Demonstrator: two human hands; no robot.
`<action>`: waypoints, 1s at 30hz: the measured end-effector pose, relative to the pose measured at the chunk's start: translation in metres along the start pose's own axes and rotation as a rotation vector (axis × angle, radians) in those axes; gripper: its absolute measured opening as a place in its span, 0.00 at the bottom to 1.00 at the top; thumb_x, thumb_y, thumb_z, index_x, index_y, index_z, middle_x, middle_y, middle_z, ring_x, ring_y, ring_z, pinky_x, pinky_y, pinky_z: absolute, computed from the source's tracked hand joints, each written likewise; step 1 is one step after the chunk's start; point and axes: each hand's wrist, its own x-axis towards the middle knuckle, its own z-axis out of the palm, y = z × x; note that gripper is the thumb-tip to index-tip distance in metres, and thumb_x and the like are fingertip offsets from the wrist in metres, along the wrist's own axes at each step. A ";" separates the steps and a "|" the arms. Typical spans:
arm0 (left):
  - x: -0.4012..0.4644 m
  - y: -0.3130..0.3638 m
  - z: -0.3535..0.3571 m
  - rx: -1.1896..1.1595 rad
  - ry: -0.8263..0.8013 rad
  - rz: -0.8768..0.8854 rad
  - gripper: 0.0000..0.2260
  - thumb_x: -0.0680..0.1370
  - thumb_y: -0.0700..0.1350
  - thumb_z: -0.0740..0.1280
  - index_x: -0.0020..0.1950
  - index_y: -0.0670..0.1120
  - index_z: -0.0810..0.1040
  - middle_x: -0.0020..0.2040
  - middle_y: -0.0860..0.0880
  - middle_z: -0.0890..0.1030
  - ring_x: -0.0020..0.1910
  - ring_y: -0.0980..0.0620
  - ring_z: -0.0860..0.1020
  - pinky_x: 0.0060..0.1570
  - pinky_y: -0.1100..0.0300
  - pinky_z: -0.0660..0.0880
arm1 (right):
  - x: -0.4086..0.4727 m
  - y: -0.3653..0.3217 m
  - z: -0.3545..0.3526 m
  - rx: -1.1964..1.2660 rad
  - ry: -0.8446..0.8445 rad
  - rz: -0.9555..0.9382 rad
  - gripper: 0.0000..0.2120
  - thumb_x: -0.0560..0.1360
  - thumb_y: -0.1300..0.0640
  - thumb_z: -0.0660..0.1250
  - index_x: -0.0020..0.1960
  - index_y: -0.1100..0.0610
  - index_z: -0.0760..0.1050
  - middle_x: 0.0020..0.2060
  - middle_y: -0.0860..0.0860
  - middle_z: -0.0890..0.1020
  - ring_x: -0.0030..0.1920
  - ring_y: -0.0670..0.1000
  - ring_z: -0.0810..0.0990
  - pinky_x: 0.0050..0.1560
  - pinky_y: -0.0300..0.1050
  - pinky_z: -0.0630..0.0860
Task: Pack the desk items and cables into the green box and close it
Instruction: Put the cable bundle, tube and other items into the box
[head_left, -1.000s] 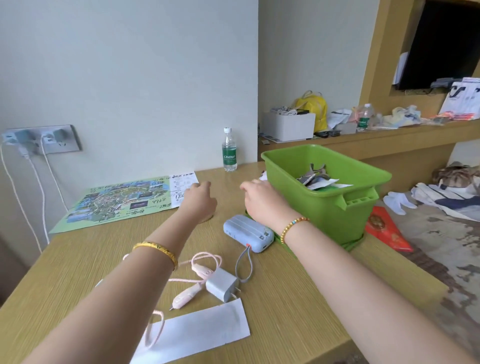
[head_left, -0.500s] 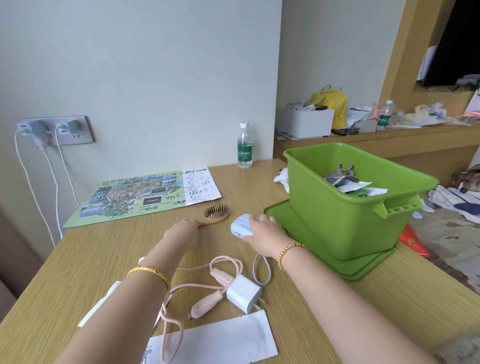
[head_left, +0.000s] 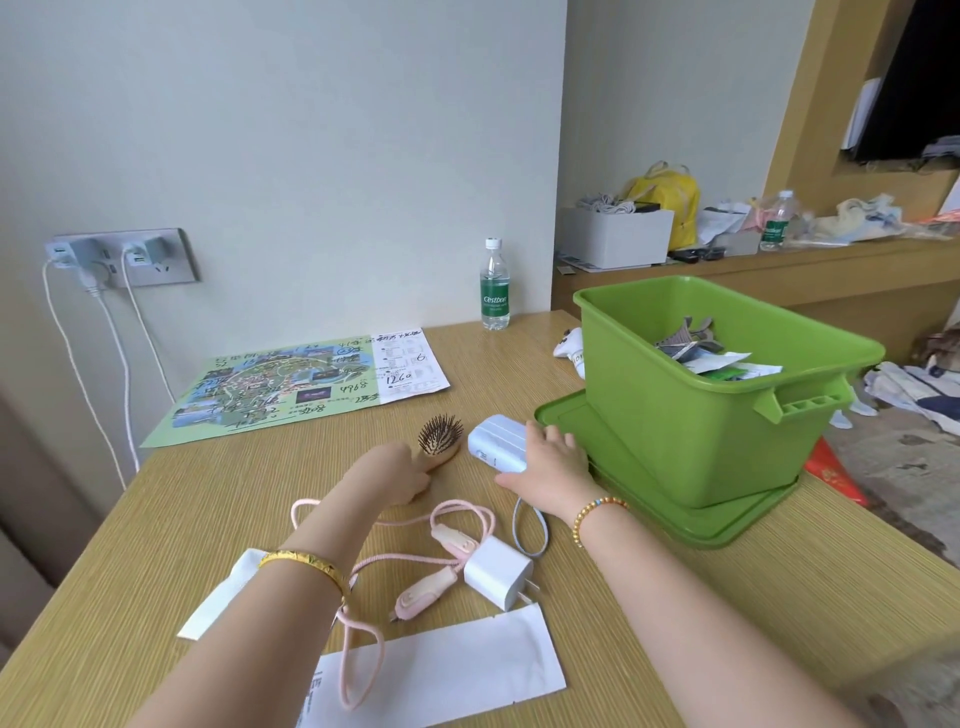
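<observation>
On the far left I see a map (head_left: 296, 387) lying flat on the desk (head_left: 779, 597). My left hand (head_left: 400, 475) grips the handle of the hairbrush (head_left: 440, 439), bristles up. Below it the pink cable (head_left: 363, 566) loops beside the white charger (head_left: 497, 572). My right hand (head_left: 553, 462) grasps the blue power bank (head_left: 496, 442) just beside the lid (head_left: 675, 512). The green box (head_left: 711, 395) stands open on that lid, papers inside.
</observation>
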 end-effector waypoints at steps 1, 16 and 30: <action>-0.002 0.000 0.003 -0.008 0.013 0.002 0.17 0.78 0.49 0.60 0.55 0.37 0.76 0.51 0.41 0.80 0.48 0.43 0.77 0.43 0.55 0.71 | -0.003 -0.001 0.002 -0.009 0.036 0.007 0.42 0.72 0.41 0.65 0.75 0.60 0.49 0.68 0.59 0.64 0.67 0.60 0.62 0.70 0.56 0.57; -0.036 0.049 -0.063 -1.068 0.320 0.083 0.07 0.81 0.40 0.50 0.50 0.41 0.66 0.33 0.47 0.70 0.28 0.49 0.67 0.29 0.60 0.66 | -0.021 -0.016 -0.041 0.539 0.235 0.089 0.23 0.67 0.47 0.69 0.56 0.57 0.68 0.53 0.58 0.75 0.54 0.60 0.75 0.52 0.55 0.76; -0.067 0.185 -0.128 -1.227 0.275 0.393 0.14 0.79 0.37 0.49 0.63 0.49 0.61 0.50 0.41 0.73 0.36 0.48 0.76 0.33 0.58 0.79 | -0.020 0.065 -0.219 0.385 0.533 0.202 0.30 0.68 0.46 0.68 0.64 0.56 0.62 0.58 0.58 0.73 0.59 0.61 0.72 0.56 0.55 0.74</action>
